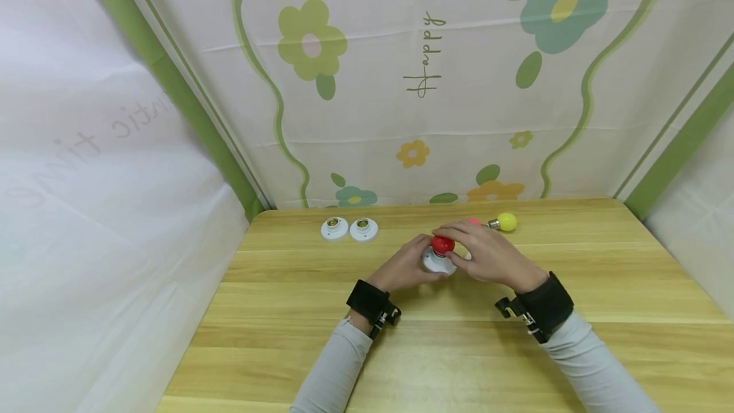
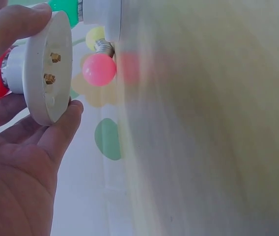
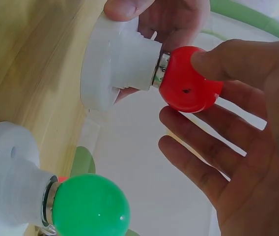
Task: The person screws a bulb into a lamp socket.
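Note:
A red bulb (image 1: 443, 245) sits with its metal base in a white lamp socket (image 3: 132, 61), a thin band of metal still showing. My left hand (image 1: 406, 265) grips the socket by its round base and holds it off the table; two brass screws show on its underside in the left wrist view. My right hand (image 1: 494, 252) pinches the red bulb (image 3: 186, 81) between thumb and index finger, its other fingers spread. Close to my right hand stands a second white socket (image 3: 12, 167) with a green bulb (image 3: 90, 204) in it, mostly hidden in the head view.
Two white sockets (image 1: 334, 228) without bulbs stand side by side at the back left of the wooden table (image 1: 275, 298). Behind my right hand lie a pink bulb (image 2: 99, 70) and a yellow bulb (image 1: 507, 222). A flower-printed curtain (image 1: 355, 132) hangs along the back edge.

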A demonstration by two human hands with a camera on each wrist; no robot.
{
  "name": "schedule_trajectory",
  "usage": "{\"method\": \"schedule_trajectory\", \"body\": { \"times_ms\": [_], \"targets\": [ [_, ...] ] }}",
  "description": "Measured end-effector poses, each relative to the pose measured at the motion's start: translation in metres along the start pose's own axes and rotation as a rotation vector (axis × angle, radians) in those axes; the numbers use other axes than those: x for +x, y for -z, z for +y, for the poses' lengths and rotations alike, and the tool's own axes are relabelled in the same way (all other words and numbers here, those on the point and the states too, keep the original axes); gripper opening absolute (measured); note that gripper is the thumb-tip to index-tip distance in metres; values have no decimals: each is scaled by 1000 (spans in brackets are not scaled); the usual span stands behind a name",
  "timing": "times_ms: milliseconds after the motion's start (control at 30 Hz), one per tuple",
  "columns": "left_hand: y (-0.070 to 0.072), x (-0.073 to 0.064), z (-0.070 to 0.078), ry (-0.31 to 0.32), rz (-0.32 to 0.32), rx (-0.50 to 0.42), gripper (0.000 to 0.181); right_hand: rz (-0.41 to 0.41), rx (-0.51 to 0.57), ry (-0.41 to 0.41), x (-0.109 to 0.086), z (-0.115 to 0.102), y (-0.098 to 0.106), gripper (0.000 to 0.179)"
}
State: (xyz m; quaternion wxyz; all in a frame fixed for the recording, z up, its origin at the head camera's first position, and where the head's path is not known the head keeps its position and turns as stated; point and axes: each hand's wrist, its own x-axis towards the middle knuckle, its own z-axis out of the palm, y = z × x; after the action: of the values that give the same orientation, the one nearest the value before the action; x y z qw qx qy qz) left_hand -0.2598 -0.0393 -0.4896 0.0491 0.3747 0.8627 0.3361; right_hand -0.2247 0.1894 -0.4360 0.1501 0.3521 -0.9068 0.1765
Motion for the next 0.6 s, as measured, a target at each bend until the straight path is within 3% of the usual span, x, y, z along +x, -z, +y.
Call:
{"method": "schedule_trajectory", "body": {
  "times_ms": [267,600],
  "targets": [
    [-1,0,0,10,3,-1,73,56,-37,14,2,1,-1,45],
    [-1,1,3,-20,5,17,69,118,-110,10,2,3,-2,48]
  ]
}}
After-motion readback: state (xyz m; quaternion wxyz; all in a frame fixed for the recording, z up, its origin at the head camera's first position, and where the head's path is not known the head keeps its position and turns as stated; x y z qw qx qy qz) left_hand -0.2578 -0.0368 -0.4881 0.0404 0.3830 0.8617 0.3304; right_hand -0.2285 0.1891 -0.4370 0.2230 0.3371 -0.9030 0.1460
